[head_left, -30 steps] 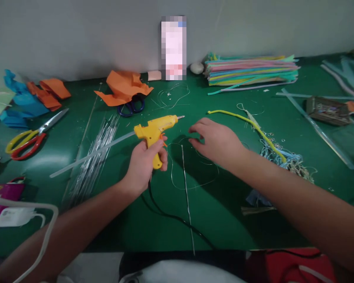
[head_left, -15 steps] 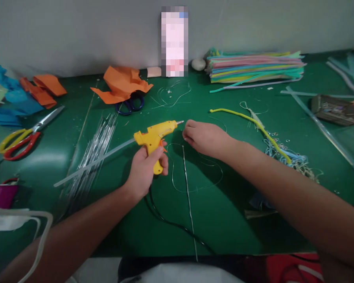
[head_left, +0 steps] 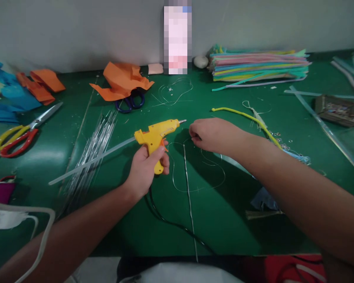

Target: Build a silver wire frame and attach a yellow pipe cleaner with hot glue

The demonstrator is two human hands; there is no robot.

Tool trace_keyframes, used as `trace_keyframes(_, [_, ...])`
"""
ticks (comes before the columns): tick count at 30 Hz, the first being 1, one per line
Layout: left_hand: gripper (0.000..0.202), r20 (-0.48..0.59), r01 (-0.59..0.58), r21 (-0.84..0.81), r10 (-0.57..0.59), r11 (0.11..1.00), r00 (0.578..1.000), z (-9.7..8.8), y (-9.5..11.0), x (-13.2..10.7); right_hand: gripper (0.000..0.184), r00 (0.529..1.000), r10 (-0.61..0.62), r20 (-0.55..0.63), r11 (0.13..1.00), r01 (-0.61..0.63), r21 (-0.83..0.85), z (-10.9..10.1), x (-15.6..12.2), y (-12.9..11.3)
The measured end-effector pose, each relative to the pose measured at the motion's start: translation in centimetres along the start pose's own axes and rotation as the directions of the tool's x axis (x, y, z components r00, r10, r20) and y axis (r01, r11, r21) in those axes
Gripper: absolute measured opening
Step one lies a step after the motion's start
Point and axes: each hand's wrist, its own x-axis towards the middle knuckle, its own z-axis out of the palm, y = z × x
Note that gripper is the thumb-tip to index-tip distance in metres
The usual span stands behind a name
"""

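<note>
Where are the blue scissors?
Head view: the blue scissors lie left of centre, tucked partly under the orange paper, beyond the yellow glue gun.

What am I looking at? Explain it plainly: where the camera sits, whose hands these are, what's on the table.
No machine here: a person works with bare hands, and the single camera sits on their head, looking forward and down. The left hand grips a yellow glue gun, its nozzle toward the right hand, whose fingers curl at a thin wire loop; whether they pinch it is unclear. On the green table lie red-and-yellow scissors, orange paper, clear rods and a stack of coloured strips.
</note>
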Motion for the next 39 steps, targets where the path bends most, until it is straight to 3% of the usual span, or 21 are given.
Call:
trace_keyframes(6, [0.026, -0.043, -0.013, -0.013, 0.012, 1.000, 0.999, 0.1, 0.0, 0.1, 0.021, 0.997, -0.038, 0.065, 0.991, 0.046, -0.126, -0.6, 0.9, -1.4])
trace_keyframes(10, [0.026, -0.068, -0.004, -0.014, 0.003, 1.000, 0.998, 0.3, 0.4, 0.0, 0.021, 0.999, -0.021, 0.050, 0.995, 0.025, -0.098, -0.1, 0.6, -0.6])
trace_keyframes(17, [0.025, -0.078, -0.013, -0.014, 0.012, 1.000, 0.997, 0.4, 0.6, 0.0, 0.018, 0.967, 0.255, -0.014, 0.967, -0.255, 0.007, 0.1, -2.6, 1.8])
trace_keyframes(19, [0.025, -0.074, -0.012, -0.016, 0.011, 1.000, 0.997, 0.3, 0.5, 0.0, 0.026, 0.945, 0.324, 0.050, 0.945, -0.326, 0.036, -0.2, -4.0, 1.6])
trace_keyframes(21, [0.024, -0.067, -0.017, -0.017, 0.016, 1.000, 0.998, 0.3, 0.4, 0.0, 0.030, 0.919, 0.348, 0.187, 0.928, -0.366, 0.072, -0.2, -5.3, 0.9])
trace_keyframes(24, [0.024, -0.054, -0.024, -0.012, 0.023, 1.000, 0.998, 0.3, 0.4, 0.0, 0.022, 0.906, 0.321, 0.276, 0.936, -0.348, 0.055, 0.2, -6.7, -0.5])
trace_keyframes(29, [0.025, -0.038, -0.034, 0.000, 0.034, 0.999, 0.999, 0.3, 0.5, 0.0, 0.010, 0.912, 0.331, 0.242, 0.938, -0.347, 0.023, 0.6, -7.3, -2.5])
trace_keyframes(34, [0.026, -0.031, -0.042, 0.006, 0.043, 0.999, 0.999, 0.3, 0.5, 0.0, 0.019, 0.918, 0.339, 0.205, 0.939, -0.344, -0.016, 0.6, -7.5, -3.0])
trace_keyframes(39, [0.024, -0.015, -0.048, -0.002, 0.048, 0.999, 0.999, 0.3, 0.4, 0.0, 0.023, 0.892, 0.372, 0.256, 0.927, -0.371, -0.055, 0.2, -8.3, -3.0])
